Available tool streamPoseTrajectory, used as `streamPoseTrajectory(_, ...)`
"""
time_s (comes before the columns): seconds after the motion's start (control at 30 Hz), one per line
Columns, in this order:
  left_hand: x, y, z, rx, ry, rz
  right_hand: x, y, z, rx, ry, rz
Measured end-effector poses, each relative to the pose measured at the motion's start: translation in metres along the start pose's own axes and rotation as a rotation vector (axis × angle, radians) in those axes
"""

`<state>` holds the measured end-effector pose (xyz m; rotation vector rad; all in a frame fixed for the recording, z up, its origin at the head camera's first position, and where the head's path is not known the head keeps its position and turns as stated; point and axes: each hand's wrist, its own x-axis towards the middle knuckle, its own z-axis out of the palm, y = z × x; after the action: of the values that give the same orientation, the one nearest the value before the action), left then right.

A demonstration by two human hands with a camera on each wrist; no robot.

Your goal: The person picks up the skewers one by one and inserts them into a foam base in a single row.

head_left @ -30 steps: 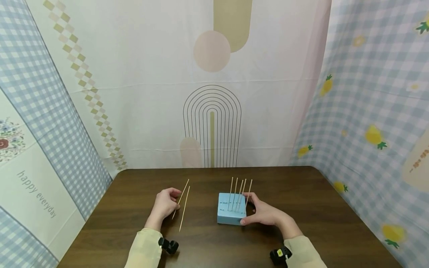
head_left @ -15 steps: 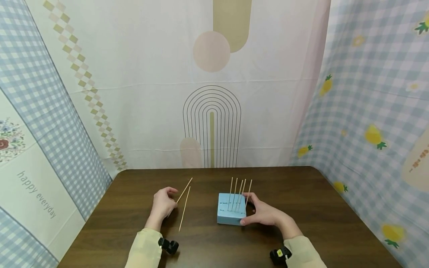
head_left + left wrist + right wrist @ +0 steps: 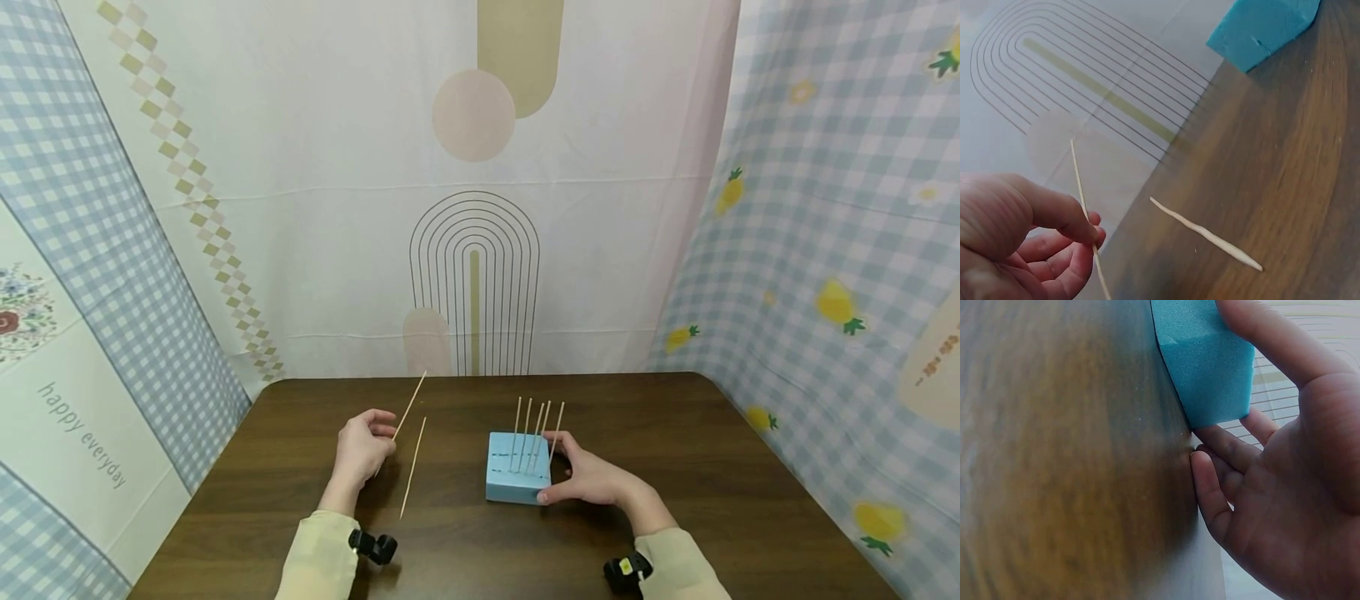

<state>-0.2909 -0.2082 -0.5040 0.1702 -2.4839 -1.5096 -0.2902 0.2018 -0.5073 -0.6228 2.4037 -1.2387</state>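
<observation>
My left hand point(image 3: 362, 450) pinches a thin wooden skewer point(image 3: 1079, 175) between thumb and fingertips, and the stick slants up past them in the left wrist view. A second skewer point(image 3: 412, 468) lies on the table just to the right of that hand. A light blue foam block point(image 3: 517, 490) sits right of centre, with several skewers point(image 3: 516, 433) standing upright in its top. Thumb and fingers of my right hand point(image 3: 592, 477) grip the block's right side. In the right wrist view, the little finger rests by the tabletop, below the block's corner.
The dark wooden table point(image 3: 450, 550) reaches back to a white printed cloth point(image 3: 337, 250). Checked blue cloth point(image 3: 780, 275) hangs at the right, and more at the left. Black wrist cameras point(image 3: 373, 547) are strapped over both sleeves.
The left hand takes hold of the skewer and raises it, moving slightly back and left; the stick's tip now stands higher, over the cloth. The right hand and block stay still.
</observation>
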Motion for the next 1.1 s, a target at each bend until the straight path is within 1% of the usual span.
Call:
streamPoseTrajectory(0.1, -0.001, 0.003, 0.001, -0.019, -0.006, 0.009, 0.000, 0.000, 0.001, 0.000, 0.002, 0.002)
streamPoseTrajectory(0.23, -0.002, 0.008, 0.003, -0.066, -0.013, 0.039, 0.000, 0.000, 0.001, 0.001, 0.001, 0.004)
streamPoseTrajectory(0.4, -0.004, 0.019, 0.006, -0.131, -0.028, 0.089, 0.001, 0.001, 0.001, 0.002, 0.001, 0.005)
streamPoseTrajectory(0.5, -0.007, 0.026, 0.008, -0.146, -0.040, 0.123, 0.002, 0.002, 0.002, -0.001, 0.002, 0.003)
streamPoseTrajectory(0.63, -0.010, 0.036, 0.013, -0.180, -0.054, 0.138, 0.002, 0.002, 0.001, -0.005, 0.001, 0.001)
streamPoseTrajectory(0.8, -0.016, 0.052, 0.021, -0.298, -0.060, 0.146, 0.001, 0.001, 0.001, -0.009, 0.001, 0.002)
streamPoseTrajectory(0.9, -0.021, 0.062, 0.027, -0.360, -0.080, 0.160, 0.000, 0.000, 0.000, -0.011, 0.003, 0.003)
streamPoseTrajectory(1.0, -0.027, 0.072, 0.034, -0.387, -0.115, 0.180, 0.000, -0.001, 0.000, -0.009, 0.003, 0.006)
streamPoseTrajectory(1.1, -0.034, 0.081, 0.040, -0.395, -0.148, 0.200, -0.001, -0.001, 0.000, -0.009, 0.002, 0.005)
